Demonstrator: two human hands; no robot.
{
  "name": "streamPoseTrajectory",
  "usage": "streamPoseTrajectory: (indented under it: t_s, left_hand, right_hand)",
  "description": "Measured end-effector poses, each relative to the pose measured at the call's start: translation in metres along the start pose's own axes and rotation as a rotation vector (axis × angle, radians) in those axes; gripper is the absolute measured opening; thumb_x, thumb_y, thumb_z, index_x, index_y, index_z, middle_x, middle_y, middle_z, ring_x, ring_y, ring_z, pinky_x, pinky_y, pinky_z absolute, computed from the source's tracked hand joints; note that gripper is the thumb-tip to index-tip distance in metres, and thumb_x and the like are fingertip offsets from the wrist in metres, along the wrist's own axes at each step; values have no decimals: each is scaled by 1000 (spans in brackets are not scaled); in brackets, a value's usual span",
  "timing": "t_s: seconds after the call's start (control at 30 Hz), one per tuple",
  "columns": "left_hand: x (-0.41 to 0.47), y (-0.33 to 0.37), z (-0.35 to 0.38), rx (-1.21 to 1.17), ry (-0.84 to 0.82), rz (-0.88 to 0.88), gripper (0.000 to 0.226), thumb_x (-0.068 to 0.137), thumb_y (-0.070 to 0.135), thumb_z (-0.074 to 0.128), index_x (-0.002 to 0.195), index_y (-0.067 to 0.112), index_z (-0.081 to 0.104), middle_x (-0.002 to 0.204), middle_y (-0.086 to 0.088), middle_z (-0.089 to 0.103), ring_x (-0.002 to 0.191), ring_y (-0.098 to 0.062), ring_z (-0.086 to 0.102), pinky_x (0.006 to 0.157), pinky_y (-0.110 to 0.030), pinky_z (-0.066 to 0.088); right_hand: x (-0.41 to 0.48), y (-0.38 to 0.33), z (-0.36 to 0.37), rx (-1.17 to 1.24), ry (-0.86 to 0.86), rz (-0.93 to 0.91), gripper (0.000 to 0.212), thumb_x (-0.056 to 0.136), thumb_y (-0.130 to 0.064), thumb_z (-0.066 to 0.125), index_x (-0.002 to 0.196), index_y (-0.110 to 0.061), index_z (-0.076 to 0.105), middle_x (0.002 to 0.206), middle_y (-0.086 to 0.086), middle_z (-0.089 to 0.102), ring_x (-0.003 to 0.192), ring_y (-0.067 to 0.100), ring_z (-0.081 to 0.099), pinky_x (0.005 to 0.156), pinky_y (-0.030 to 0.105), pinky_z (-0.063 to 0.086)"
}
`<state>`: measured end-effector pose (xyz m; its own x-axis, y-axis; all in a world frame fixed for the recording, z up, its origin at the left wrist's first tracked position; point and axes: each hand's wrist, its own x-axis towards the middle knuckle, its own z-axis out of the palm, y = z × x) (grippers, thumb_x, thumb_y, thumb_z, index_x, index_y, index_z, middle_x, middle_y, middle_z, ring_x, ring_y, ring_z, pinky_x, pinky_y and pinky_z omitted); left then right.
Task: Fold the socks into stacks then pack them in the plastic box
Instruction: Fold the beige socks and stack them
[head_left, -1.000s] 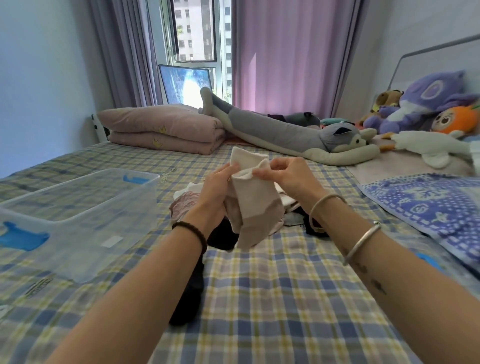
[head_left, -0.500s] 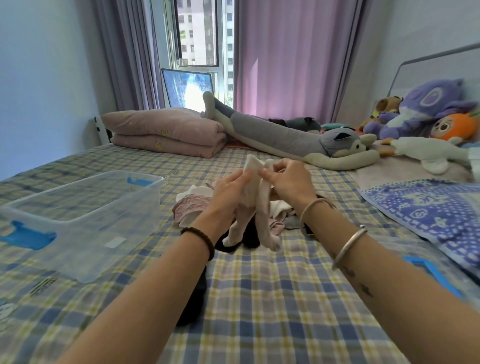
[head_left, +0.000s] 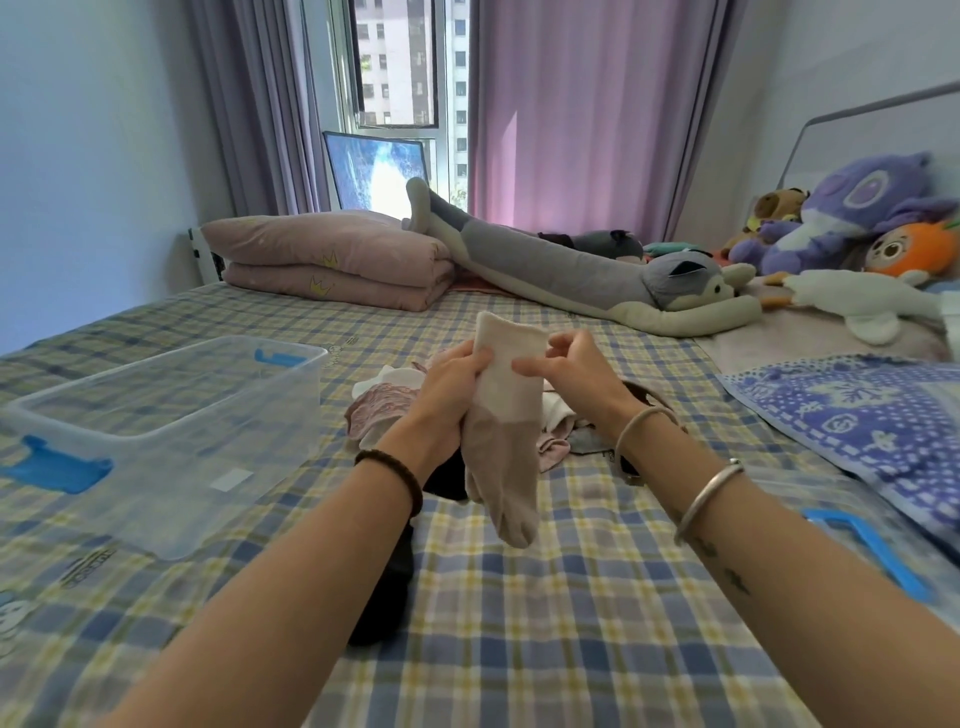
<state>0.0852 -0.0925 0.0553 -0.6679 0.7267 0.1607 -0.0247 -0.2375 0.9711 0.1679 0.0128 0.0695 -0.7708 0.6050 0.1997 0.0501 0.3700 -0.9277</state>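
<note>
I hold a beige and white sock pair (head_left: 503, 441) upright above the bed, cuffs up and toes hanging down. My left hand (head_left: 451, 387) grips its left side below the cuff. My right hand (head_left: 569, 371) pinches the cuff's right edge. Behind my hands lies a heap of loose socks (head_left: 384, 408), pink, white and grey. A dark sock (head_left: 387, 587) lies on the bed under my left forearm. The clear plastic box (head_left: 171, 431) with blue latches stands open at the left, with nothing in it.
The checked bedsheet (head_left: 545, 623) covers the bed. The box lid with a blue handle (head_left: 872, 545) lies at the right, beside a blue patterned pillow (head_left: 857, 415). A folded pink quilt (head_left: 337, 260), a long grey plush (head_left: 571, 275) and other stuffed toys (head_left: 857, 218) sit at the back.
The socks hung apart as two narrow strips half a second ago; now they lie flat together, held higher, with both hands at the cuff end.
</note>
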Motion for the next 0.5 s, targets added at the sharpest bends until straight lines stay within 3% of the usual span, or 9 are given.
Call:
streamPoseTrajectory:
  t_s: [0.03,0.1,0.17,0.23,0.33,0.4,0.5]
  left_hand:
    - [0,3,0,-30,11,-4,25,97,16,39,90,25,62,88,-4,67,77,-16,64,67,-31,56]
    - [0,5,1,-59,27,10,22,97,17,42,92,25,62,94,-7,66,83,-20,63,79,-39,53]
    - [1,3,0,-19,76,14,18,96,20,45,94,20,62,102,-12,65,87,-24,62,84,-41,51]
    - [4,-1,-2,-22,121,-56,21,95,28,47,102,15,62,106,-13,65,89,-24,64,83,-40,52]
    - [3,-4,-7,-65,-24,-258,41,90,36,54,121,9,54,109,-13,68,96,-23,67,79,-38,57]
    - [1,-9,-7,23,-81,-301,49,86,24,62,128,4,47,99,-9,70,87,-20,68,66,-31,57]
    - [5,-17,-8,184,66,-213,70,80,9,68,138,9,28,114,-7,52,89,-18,59,58,-28,53]
  right_hand:
    - [-1,5,-2,69,-92,62,47,78,-25,70,115,-2,51,105,3,61,96,14,59,77,21,48]
    - [-6,13,-4,122,-282,142,32,79,-32,68,102,-11,63,97,-2,69,91,10,63,70,18,49]
    - [-7,21,-4,135,-347,146,17,83,-32,64,92,-18,66,95,-2,70,93,14,64,81,28,50]
    - [-6,27,-2,175,-300,135,11,89,-25,58,86,-18,66,89,0,69,86,17,64,82,32,50]
    - [-2,31,2,214,-160,174,19,95,-19,48,87,-10,63,88,6,65,81,20,61,71,30,49]
    - [0,35,5,218,-55,217,26,97,-21,43,104,-2,60,99,15,62,90,28,59,72,34,50]
    - [2,39,7,173,25,257,35,98,-26,40,116,1,54,112,21,60,101,32,59,86,44,51]
